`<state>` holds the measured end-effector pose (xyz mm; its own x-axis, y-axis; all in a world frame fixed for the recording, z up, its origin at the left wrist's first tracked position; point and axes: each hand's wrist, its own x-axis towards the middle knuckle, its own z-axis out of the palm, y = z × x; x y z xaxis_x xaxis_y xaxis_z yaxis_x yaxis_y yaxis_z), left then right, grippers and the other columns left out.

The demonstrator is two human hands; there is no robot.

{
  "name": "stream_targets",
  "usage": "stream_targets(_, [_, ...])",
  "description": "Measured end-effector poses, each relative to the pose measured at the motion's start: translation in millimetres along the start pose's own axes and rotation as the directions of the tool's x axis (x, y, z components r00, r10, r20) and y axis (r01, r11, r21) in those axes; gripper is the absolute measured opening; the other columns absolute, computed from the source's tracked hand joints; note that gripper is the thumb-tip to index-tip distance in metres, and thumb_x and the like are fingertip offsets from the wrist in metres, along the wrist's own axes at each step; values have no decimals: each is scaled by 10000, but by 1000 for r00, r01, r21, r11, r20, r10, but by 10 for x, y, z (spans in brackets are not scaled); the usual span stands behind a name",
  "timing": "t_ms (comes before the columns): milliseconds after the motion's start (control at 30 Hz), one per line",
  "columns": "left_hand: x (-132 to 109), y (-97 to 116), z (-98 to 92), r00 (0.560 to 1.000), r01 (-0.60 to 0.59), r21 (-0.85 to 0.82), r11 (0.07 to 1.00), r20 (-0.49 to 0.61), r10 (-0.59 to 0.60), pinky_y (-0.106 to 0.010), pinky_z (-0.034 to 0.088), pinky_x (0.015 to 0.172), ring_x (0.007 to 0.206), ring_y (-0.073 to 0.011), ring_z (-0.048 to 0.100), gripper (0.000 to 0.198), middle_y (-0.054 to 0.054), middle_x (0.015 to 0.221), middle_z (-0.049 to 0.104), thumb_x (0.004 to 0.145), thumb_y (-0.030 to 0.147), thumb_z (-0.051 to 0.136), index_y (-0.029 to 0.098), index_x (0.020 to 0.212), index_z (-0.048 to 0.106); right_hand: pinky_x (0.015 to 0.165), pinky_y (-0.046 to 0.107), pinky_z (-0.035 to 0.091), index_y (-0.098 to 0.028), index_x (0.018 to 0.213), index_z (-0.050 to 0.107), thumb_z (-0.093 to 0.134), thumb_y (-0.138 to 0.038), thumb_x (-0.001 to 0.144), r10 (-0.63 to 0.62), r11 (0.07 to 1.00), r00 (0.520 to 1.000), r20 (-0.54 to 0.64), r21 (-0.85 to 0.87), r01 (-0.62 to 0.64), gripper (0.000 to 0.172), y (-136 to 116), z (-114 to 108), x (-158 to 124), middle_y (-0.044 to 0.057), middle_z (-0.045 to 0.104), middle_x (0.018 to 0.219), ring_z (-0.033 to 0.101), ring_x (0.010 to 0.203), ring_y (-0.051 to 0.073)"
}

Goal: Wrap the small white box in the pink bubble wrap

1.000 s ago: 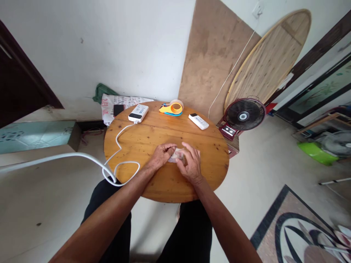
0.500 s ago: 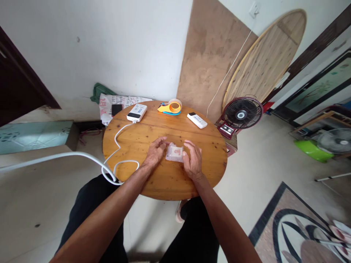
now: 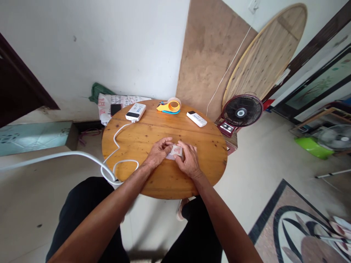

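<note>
A small, flat packet in clear, crinkled plastic lies on the round wooden table. Through its top shows a pale rectangle with a reddish picture; what it holds exactly I cannot make out. My left hand is closed on the packet's left side, thumb and fingers at its edge. From the right, my right hand grips the other side, its thumb along the near corner and its fingers at the far edge. Parts of the packet's edges are hidden under my fingers.
Toward the back of the table are a white power bank with a white cable plugged in, an orange tape dispenser and a second white power bank. A dark red fan stands beyond the right edge.
My right hand has moved left onto the packet, and my left hand has come in slightly from the other side. Both now cover more of its edges.
</note>
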<state>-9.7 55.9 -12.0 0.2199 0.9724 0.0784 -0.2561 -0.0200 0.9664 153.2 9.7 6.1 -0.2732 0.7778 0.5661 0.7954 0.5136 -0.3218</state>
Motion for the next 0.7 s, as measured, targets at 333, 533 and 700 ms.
stream_targets(333, [-8,55,33,1000,-7,-47,999,-22,6,-245,464,662,754,-123,583,584,-29,957,644,630,356,743,165,1152,564,955,413,368,-157,1315,467,541,-355,855,-14,1000,1000,1,23,14,507,-2,-11,1,113,630,1224,541,1105,264])
stream_targets(533, [-18,139,47,989,-2,-156,988,-146,-21,-248,457,685,720,-113,589,565,-2,883,660,580,317,757,174,1093,567,979,393,364,-182,1265,513,394,-271,942,26,999,994,-108,40,-22,355,12,-28,-16,97,624,1229,537,1141,228])
stream_targets(700, [17,148,42,973,-34,-190,981,-230,-11,-250,450,743,736,-117,592,476,10,786,658,561,281,767,168,993,605,953,388,370,-209,1224,548,338,-232,964,79,997,983,-167,17,-77,335,32,-22,-12,86,640,1190,549,1110,221])
